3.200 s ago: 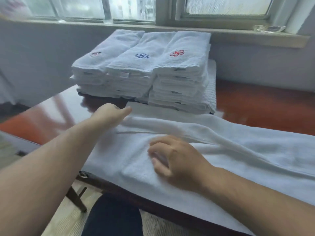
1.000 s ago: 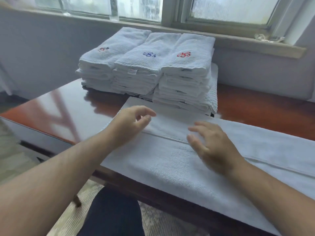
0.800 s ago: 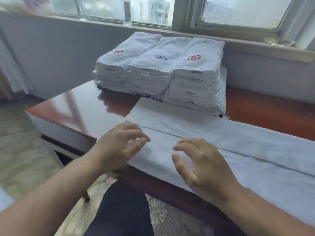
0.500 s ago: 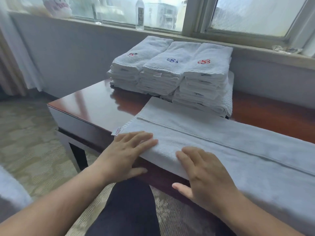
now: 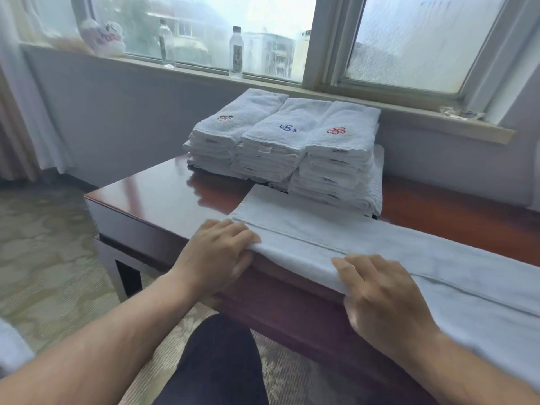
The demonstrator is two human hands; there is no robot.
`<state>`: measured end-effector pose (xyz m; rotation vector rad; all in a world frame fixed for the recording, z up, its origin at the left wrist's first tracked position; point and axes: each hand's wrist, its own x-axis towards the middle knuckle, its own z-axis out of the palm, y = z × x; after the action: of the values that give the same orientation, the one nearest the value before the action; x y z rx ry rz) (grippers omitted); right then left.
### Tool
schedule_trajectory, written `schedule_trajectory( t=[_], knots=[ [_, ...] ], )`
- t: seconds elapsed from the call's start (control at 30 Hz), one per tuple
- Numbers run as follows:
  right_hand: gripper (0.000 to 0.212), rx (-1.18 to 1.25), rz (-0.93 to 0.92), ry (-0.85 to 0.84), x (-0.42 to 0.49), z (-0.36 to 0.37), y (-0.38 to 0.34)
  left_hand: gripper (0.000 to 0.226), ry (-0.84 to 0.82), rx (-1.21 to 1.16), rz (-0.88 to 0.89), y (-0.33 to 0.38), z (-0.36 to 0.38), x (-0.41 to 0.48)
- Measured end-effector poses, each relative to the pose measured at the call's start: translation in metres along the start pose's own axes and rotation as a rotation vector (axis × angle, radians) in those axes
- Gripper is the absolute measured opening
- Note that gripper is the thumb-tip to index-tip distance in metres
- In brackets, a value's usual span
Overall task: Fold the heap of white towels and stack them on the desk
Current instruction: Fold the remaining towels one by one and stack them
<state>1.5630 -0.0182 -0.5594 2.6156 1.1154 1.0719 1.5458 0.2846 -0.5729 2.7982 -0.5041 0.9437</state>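
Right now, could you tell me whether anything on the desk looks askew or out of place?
Mostly tidy. The long white towel under both hands overhangs the desk's near edge, and the middle stack of folded towels shows a loose tag and uneven edges on its front. The other two stacks look neat.

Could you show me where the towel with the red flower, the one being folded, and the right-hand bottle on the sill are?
Red-flower towel (image 5: 339, 124), head view: its top face.
Towel being folded (image 5: 336, 238), head view: flat upper layer.
Right-hand bottle (image 5: 236, 54), head view: its label.
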Motion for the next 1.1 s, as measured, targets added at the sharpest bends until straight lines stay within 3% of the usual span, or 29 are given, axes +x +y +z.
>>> schedule_trajectory(
  t=[0.13,0.3,0.47,0.83,0.93,1.0,1.1],
  knots=[
    [0.007,-0.101,0.079,-0.037,0.015,-0.014,0.035,0.021,0.042,0.083,-0.053,-0.006,-0.004,0.037],
    [0.027,-0.134,0.2,-0.07,0.034,-0.013,0.066,0.018,-0.01,0.153,-0.095,-0.014,0.003,0.092],
    [0.021,-0.038,0.393,-0.38,0.059,0.014,0.105,0.017,-0.098,0.172,-0.185,-0.028,0.027,0.135],
    [0.02,0.082,0.412,-0.569,0.086,0.083,0.139,0.022,-0.433,0.361,-0.327,-0.053,0.074,0.172],
    [0.017,0.18,0.465,-0.569,0.078,0.086,0.138,0.025,-0.417,0.495,-0.358,-0.049,0.077,0.167],
    [0.027,0.214,0.529,-0.57,0.07,0.08,0.137,0.026,-0.353,0.535,-0.32,-0.039,0.078,0.165],
    [0.037,0.218,0.601,-0.58,0.048,0.066,0.141,0.028,-0.332,0.363,-0.184,-0.007,0.086,0.166]
  ],
)
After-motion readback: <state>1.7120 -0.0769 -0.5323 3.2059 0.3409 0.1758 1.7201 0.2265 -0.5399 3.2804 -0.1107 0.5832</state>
